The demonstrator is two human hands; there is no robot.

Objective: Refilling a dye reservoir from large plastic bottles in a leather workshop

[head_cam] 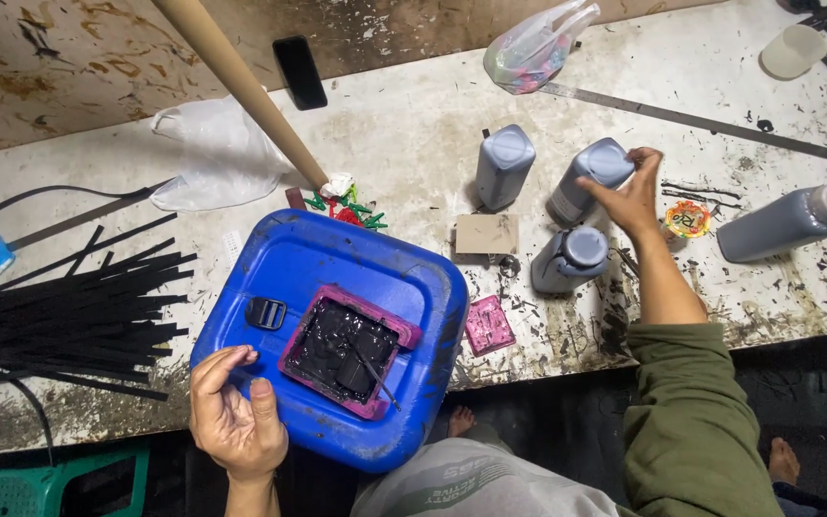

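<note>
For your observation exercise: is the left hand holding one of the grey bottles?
No, the left hand is open and empty beside the blue container.

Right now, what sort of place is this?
Probably a small craft workshop: a stained worktable, grey bottles, a tray of black paste on a blue tub, and black strips. The right hand grips one bottle.

A stained white workbench seen from above under even light.
The worktop (413, 124), scuffed and speckled with black marks, runs against a rust-blotched wall (59, 57); a green plastic stool (45, 488) stands on the dark floor (567, 431) below.
</note>
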